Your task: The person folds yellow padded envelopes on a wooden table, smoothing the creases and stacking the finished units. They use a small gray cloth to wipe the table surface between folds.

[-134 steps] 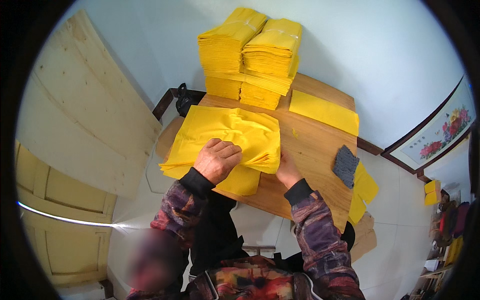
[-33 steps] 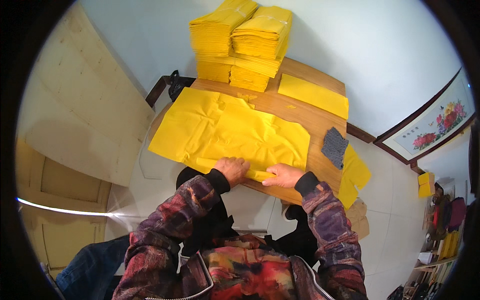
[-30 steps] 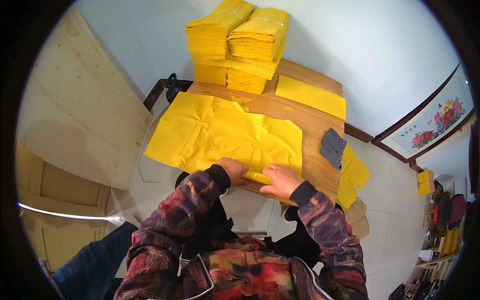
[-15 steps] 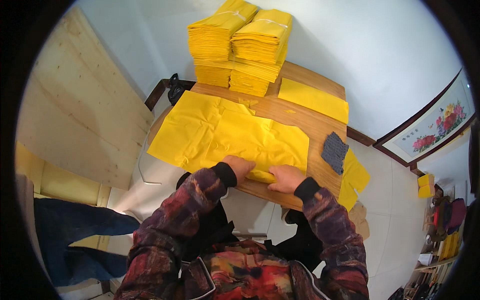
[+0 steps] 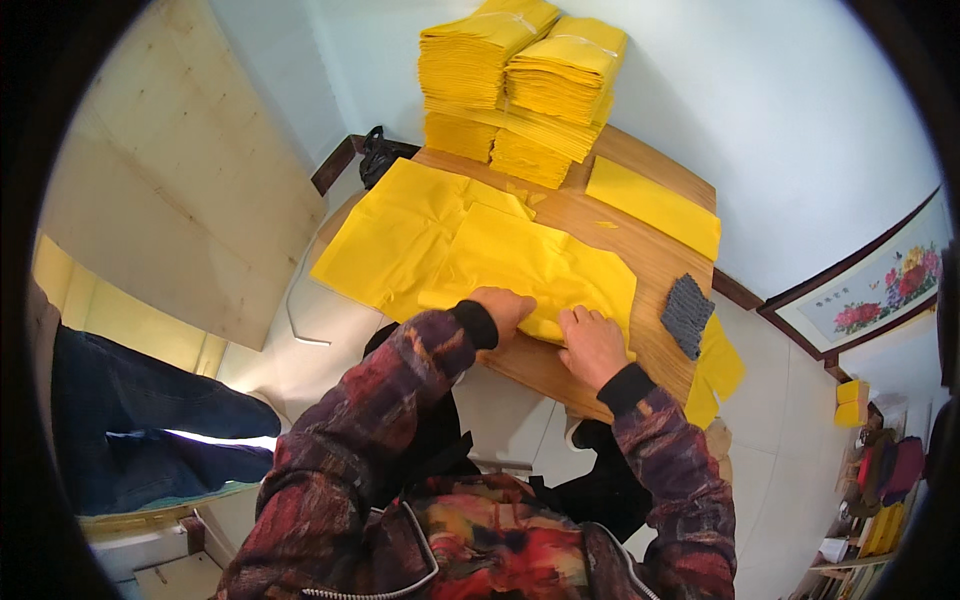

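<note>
A creased yellow fabric sheet [image 5: 530, 255] lies on the wooden table [image 5: 560, 385], its near edge at the table's front. My left hand [image 5: 503, 310] is closed on that edge, thumb side toward the middle. A short way to the right, my right hand [image 5: 595, 345] has its fingers bent over the same edge, pinching the cloth. Beneath the sheet's left part, another yellow sheet [image 5: 390, 230] spreads toward the table's left side. The fingertips under the cloth are partly hidden.
Tall stacks of folded yellow cloth [image 5: 555, 75], tied with white string, stand at the back. A folded yellow piece [image 5: 655, 205] lies back right; a grey knitted cloth [image 5: 687, 315] sits at the right edge. At left are a person's jeans-clad legs [image 5: 160, 400] and a wooden board [image 5: 170, 180].
The view has shifted, so the table sits farther right. My right hand has turned, its fingers now bent over the cloth's edge. The rolled near edge looks flatter. The jeans-clad legs have shifted.
</note>
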Demonstrator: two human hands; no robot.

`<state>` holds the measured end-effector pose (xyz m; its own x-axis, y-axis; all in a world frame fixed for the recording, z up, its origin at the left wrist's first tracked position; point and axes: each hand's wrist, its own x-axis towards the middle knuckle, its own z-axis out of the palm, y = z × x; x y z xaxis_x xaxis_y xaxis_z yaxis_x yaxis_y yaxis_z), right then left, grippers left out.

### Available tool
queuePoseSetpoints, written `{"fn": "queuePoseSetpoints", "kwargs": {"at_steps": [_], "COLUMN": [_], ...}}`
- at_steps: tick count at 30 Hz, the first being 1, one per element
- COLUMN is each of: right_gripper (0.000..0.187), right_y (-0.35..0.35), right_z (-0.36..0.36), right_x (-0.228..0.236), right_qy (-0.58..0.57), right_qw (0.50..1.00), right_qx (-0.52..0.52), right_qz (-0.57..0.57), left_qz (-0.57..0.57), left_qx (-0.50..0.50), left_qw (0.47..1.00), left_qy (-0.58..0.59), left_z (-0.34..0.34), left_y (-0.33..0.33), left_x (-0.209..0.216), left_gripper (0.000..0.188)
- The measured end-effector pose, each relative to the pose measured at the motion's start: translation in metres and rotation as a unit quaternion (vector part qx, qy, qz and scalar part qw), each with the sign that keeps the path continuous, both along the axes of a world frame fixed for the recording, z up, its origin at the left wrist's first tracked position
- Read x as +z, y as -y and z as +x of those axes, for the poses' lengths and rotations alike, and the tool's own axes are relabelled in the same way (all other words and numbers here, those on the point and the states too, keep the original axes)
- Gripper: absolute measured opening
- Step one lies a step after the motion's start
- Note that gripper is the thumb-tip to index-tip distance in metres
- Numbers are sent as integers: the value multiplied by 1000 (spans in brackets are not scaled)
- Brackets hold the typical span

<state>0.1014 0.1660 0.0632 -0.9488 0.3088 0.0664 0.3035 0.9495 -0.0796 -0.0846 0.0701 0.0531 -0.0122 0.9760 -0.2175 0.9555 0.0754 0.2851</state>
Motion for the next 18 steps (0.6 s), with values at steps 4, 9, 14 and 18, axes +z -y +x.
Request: {"fn": "queuePoseSetpoints", "kwargs": {"at_steps": [4, 9, 14, 18], "right_gripper": [22, 28, 32, 31], "right_y": [2, -29, -10, -17], "right_z": [-6, -12, -4, -12], "right_x": [-1, 22, 10, 4], "right_qy": [53, 120, -12, 8], "right_qw": [993, 970, 999, 992], "right_qx": [-103, -57, -27, -117], "right_qz": [-17, -204, -11, -34], "left_qz": [16, 160, -27, 156], "left_qx": [-37, 14, -28, 25], "left_qw": [996, 978, 998, 977], "left_qy": [-73, -135, -46, -145], "left_z": [-1, 8, -10, 3], "left_y": [-5, 0, -24, -27], "left_x": [-1, 5, 21, 9], "left_gripper": [30, 23, 32, 21]}}
